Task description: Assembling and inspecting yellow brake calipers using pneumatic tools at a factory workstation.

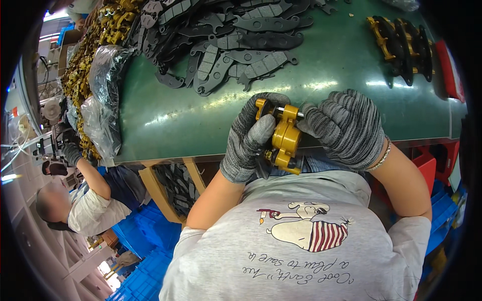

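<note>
A gold brake caliper [286, 138] is gripped in my left hand [246, 135], its fingers and thumb wrapped round the left side. I wear grey striped knit gloves on both hands. My right hand [346, 129] is closed at the caliper's upper right, the fingertips pinched at a short silver pin [300, 114] that sticks out of the gold body. The curled fingers hide the pin's outer end. I hold the caliper just off the table's near edge, in front of my shirt.
Loose dark brake pads [251, 40] pile up on the green table [170, 118] at the far side. Gold calipers [75, 85] and clear plastic bags [103, 100] lie left. Several assembled calipers [401, 47] stand far right, beside a red bin [448, 70]. Another gloved person [83, 200] works at left.
</note>
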{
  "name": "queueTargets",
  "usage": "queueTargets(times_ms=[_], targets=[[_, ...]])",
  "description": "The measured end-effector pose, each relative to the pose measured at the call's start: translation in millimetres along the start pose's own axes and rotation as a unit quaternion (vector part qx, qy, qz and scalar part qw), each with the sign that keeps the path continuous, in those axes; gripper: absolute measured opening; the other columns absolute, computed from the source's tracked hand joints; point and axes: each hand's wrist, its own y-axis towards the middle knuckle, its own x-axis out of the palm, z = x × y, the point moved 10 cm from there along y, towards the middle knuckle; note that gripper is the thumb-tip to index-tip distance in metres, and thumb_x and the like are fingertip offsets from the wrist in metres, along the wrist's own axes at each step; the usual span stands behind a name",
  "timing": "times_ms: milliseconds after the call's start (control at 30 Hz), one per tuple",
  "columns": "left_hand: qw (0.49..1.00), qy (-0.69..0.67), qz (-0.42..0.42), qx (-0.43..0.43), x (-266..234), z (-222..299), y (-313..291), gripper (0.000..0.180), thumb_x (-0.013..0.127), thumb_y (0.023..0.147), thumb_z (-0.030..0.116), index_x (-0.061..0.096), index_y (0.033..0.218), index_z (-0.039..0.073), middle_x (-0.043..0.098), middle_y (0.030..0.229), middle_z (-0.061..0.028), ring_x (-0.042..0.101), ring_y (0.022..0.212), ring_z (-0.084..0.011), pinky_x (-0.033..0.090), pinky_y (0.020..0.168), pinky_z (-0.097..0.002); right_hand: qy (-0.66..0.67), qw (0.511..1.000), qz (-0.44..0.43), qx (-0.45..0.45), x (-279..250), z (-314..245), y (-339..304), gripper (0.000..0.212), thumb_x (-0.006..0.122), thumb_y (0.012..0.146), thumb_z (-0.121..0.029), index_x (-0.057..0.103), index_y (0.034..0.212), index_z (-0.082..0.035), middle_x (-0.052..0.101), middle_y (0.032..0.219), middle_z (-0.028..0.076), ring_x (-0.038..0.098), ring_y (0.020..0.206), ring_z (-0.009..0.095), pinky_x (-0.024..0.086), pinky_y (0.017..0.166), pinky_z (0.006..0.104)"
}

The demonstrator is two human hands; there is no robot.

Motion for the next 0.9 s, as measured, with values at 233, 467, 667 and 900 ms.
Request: queueTargets(times_ms=[233, 467, 667, 900], targets=[[0.993, 0.085, -0.064, 0.057, 4.6, -0.6, -4.2, 0.040, 0.061, 0.084, 0.023, 0.048, 0.116, 0.003, 0.055, 0.108, -0.0093, 0.053, 0.099, -0.0181, 0.046, 0.086, -0.0329, 0.100, 0.968, -0.115, 0.197, 23.3, 17.5, -3.4, 0.020, 0.059, 0.080, -0.025, 0.061, 0.087, -0.006, 0.058, 0.067, 0.010, 0.058, 0.058, 0.024, 0.047, 0.054, 0.0347], [0.998, 0.048, -0.045, 0.020, -5.5, -6.9, -2.8, 0.040, 0.060, 0.085, 0.024, 0.047, 0.116, 0.004, 0.054, 0.108, -0.0091, 0.053, 0.101, -0.0180, 0.044, 0.088, -0.0334, 0.169, 0.951, -0.105, 0.237, 16.7, 28.4, -4.4, 0.024, 0.062, 0.077, -0.026, 0.061, 0.084, -0.004, 0.059, 0.071, 0.010, 0.058, 0.062, 0.026, 0.046, 0.056, 0.0362], [0.998, -0.001, -0.064, -0.004, -0.1, -5.9, -4.3, 0.038, 0.059, 0.085, 0.025, 0.047, 0.115, 0.005, 0.054, 0.107, -0.0083, 0.052, 0.101, -0.0175, 0.043, 0.089, -0.0334, 0.008, 0.984, -0.156, 0.084, 13.9, 13.6, 8.9, 0.026, 0.066, 0.073, -0.027, 0.060, 0.082, -0.003, 0.059, 0.071, 0.010, 0.057, 0.062, 0.028, 0.046, 0.058, 0.0368], [0.995, 0.058, -0.081, -0.017, 3.1, -12.8, -4.1, 0.040, 0.060, 0.082, 0.029, 0.048, 0.112, 0.004, 0.053, 0.106, -0.0077, 0.051, 0.100, -0.0167, 0.043, 0.088, -0.0326, 0.122, 0.946, -0.237, 0.186, 44.1, 21.0, -8.4, 0.021, 0.059, 0.077, -0.028, 0.056, 0.073, -0.007, 0.054, 0.064, 0.010, 0.055, 0.061, 0.026, 0.043, 0.056, 0.0356]])
